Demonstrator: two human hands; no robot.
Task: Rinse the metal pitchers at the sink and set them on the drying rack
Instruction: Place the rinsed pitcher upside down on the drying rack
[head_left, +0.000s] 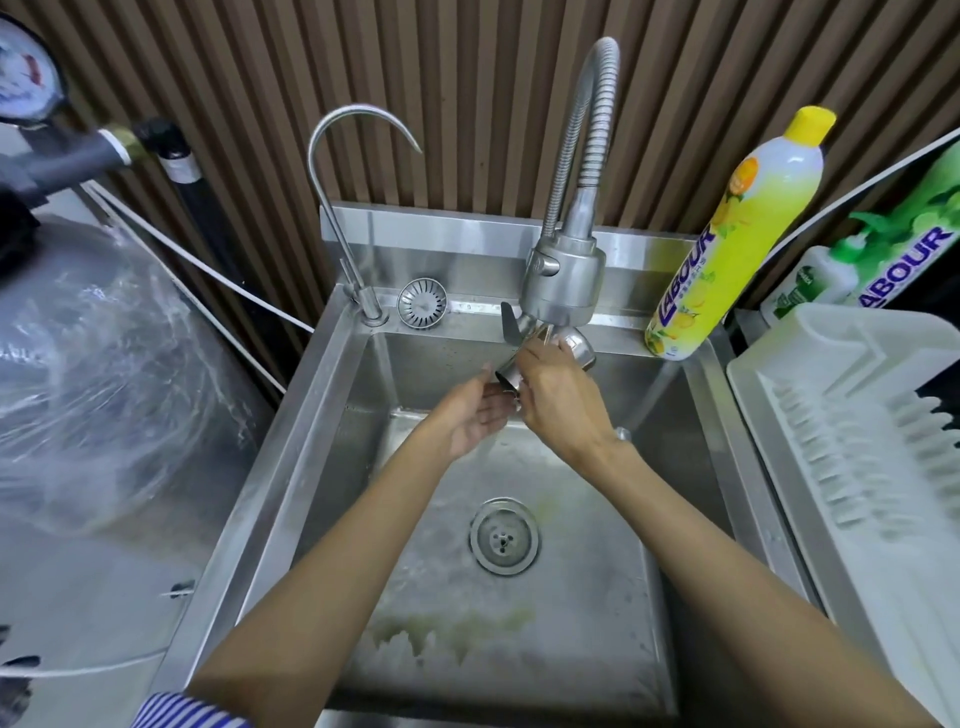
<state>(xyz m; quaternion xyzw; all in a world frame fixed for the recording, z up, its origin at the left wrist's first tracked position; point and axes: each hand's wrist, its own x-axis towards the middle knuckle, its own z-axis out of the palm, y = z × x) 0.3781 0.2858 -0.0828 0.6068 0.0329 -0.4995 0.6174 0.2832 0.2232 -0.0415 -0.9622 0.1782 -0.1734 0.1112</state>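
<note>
Right, I'm at the sink (291, 447) with both arms reaching in under the spray tap (563, 275). My right hand (558, 402) has its fingers curled round a small metal pitcher (508, 373), gripping it tilted just below the tap head. My left hand (475, 418) lies palm up with the fingers fairly straight, touching the pitcher from underneath and gripping nothing. Water looks to be running down past my palms toward the drain (505, 536), though it's blurred, so I'd call that likely and not certain. There's greenish residue on the sink floor near me. Just behind my right hand there's another shiny rounded metal piece (577, 344); I can't tell whether it's a second pitcher or part of the tap. So where am I in the job? I'd say mid-rinse on this one. The white drying rack (831, 353) sits to my right beside the sink, past the yellow soap bottle (737, 239), and no pitcher shows on the part of it I can see. By my reckoning that leaves finishing this rinse, carrying the pitcher across to the rack, and then doing any others. How many remain I can't say from here.
</note>
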